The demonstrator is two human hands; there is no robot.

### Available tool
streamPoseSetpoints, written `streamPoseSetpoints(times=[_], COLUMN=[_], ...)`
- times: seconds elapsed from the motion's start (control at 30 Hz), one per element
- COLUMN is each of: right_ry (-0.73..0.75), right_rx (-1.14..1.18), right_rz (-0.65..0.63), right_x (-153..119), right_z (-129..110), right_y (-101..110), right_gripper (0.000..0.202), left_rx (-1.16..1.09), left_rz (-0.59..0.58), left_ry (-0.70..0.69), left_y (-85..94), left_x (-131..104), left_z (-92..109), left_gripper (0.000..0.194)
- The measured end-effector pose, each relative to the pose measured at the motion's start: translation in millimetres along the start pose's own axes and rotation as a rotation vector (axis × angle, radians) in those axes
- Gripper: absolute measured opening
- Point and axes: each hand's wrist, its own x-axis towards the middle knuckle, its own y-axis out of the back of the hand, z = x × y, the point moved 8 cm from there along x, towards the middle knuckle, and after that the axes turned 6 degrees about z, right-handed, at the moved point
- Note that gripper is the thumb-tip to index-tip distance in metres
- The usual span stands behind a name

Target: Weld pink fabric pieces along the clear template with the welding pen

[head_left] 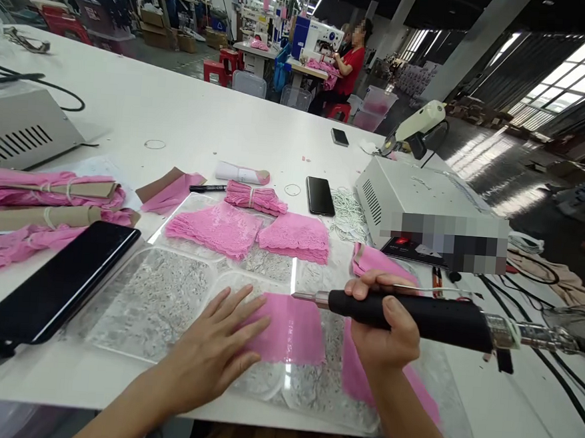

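Note:
My left hand lies flat with its fingers spread, the fingertips on the left edge of a pink fabric piece. This piece rests on a clear, scratched plastic sheet. My right hand is wrapped round a black-handled tool, whose thin metal tip points left, at the top edge of the pink piece. Whether the tip touches the fabric, I cannot tell. Two stacks of pink lace pieces, one left and one right, sit behind it. More pink fabric lies partly under my right forearm.
A large black tablet lies at the left beside tied pink bundles. Behind the stacks are a pink roll, a marker and a phone. A grey box and cables stand right. A person sits at a sewing machine.

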Motion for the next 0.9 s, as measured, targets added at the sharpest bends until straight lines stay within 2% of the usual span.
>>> streamPoseSetpoints(times=[0.27,0.9], right_ry=[-0.030,-0.012], right_rx=[0.046,0.011], right_rz=[-0.063,-0.111], right_x=[-3.4,-7.7], right_z=[11.3,15.0], right_y=[-10.1,-14.6], right_gripper=[0.014,0.007], left_rx=[0.010,0.097], left_rz=[-0.077,-0.068], left_ry=[0.023,-0.013], left_y=[-7.6,-9.4], left_x=[-4.0,-4.1], left_z=[-1.9,-0.4], left_gripper=[0.041,0.040])
